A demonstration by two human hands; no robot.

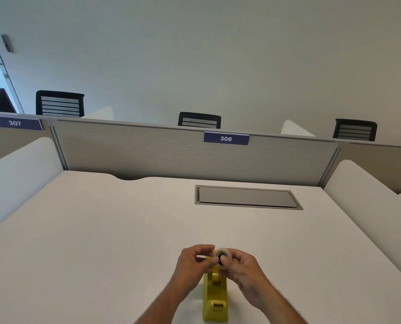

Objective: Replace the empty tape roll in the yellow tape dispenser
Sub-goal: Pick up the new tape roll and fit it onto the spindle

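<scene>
The yellow tape dispenser stands on the white desk near its front edge, lengthwise toward me. Just above its far end both hands hold a clear tape roll with a dark core in its middle. My right hand grips the roll from the right with thumb and fingers. My left hand pinches at the roll's left side with its fingertips. The far end of the dispenser is hidden behind the roll and my fingers.
A grey cable hatch is set flush in the desk at the back right. A grey partition with a label reading 306 closes the far side. White side dividers flank the desk. Black chairs stand beyond the partition.
</scene>
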